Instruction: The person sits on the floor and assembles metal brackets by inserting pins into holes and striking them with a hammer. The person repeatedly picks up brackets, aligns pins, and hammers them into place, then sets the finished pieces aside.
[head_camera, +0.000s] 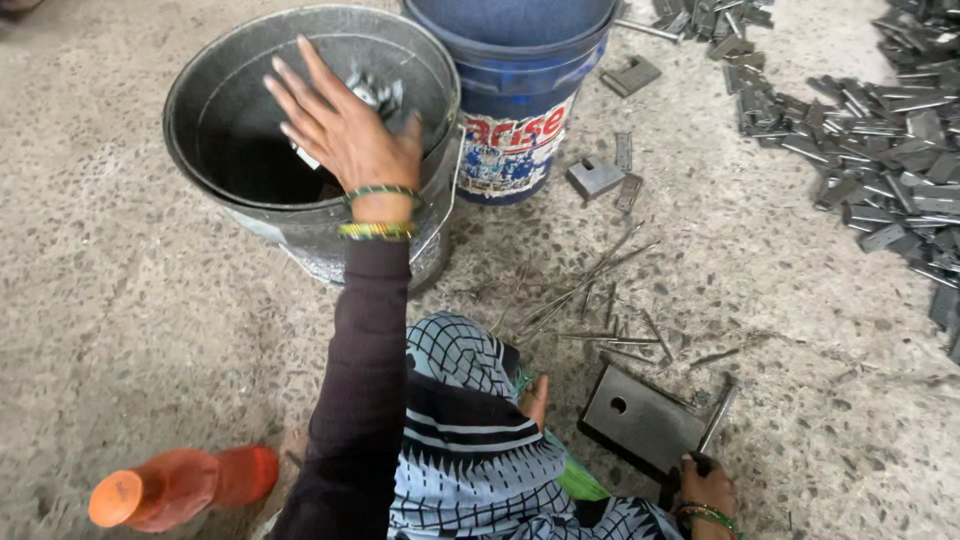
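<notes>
Blue plastic bucket at top centre, touching the grey metal bucket on its left, rectangular label on the blue bucket's front wall, white ground, red lettering, blue picture band below, worn and scuffed, no signs, no screens

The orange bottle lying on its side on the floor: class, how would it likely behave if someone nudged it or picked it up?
The orange bottle lies on its side and looks round, so a nudge would probably roll it across the concrete floor. It looks like thin plastic, so likely light and slightly squashy. How much is inside cannot be told, so its weight is uncertain.
</notes>
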